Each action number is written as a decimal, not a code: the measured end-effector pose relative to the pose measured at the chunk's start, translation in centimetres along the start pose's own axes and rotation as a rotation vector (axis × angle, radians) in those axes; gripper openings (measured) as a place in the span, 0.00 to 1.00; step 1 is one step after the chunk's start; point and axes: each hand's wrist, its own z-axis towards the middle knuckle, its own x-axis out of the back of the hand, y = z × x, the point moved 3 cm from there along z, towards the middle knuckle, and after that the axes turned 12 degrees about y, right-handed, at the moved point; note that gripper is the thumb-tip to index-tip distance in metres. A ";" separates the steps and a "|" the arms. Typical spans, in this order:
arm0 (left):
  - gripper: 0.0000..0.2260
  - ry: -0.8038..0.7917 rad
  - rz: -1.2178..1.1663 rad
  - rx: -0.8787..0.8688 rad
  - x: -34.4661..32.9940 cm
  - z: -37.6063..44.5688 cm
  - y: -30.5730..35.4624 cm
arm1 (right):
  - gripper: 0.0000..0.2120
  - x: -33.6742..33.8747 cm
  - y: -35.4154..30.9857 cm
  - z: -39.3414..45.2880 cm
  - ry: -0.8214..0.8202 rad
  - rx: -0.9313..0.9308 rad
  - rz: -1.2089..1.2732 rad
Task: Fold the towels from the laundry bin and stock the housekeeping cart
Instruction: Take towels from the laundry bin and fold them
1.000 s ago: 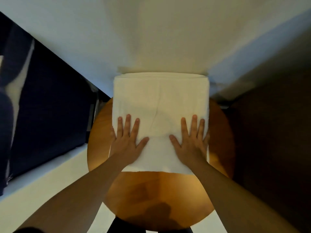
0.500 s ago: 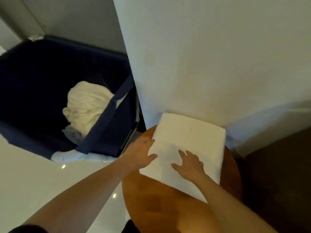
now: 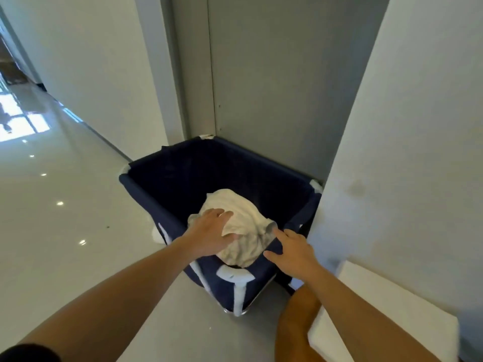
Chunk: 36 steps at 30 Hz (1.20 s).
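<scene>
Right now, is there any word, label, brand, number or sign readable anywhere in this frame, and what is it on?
None can be read.
Laundry bin: plain navy fabric with white corner pieces, no lettering showing.
Crumpled towel in the bin and folded towel on the table: no tag or print visible.
Walls and door: bare.

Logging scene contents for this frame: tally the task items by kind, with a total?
Crumpled towels in the bin: 1 visible heap; separate pieces cannot be told
Folded towels on the table: 1
Laundry bins: 1
Round wooden tables: 1
Total: 4
</scene>
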 end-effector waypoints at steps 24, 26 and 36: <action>0.31 0.153 -0.007 0.108 10.5 5.9 -26.3 | 0.36 -6.2 -25.6 18.8 0.037 0.121 0.136; 0.31 0.134 -0.002 0.108 9.2 8.7 -27.5 | 0.36 -7.3 -25.1 21.6 0.025 0.105 0.145; 0.32 -0.117 -0.054 0.119 -0.5 20.9 -30.5 | 0.38 -11.7 -18.3 32.1 -0.128 -0.070 0.118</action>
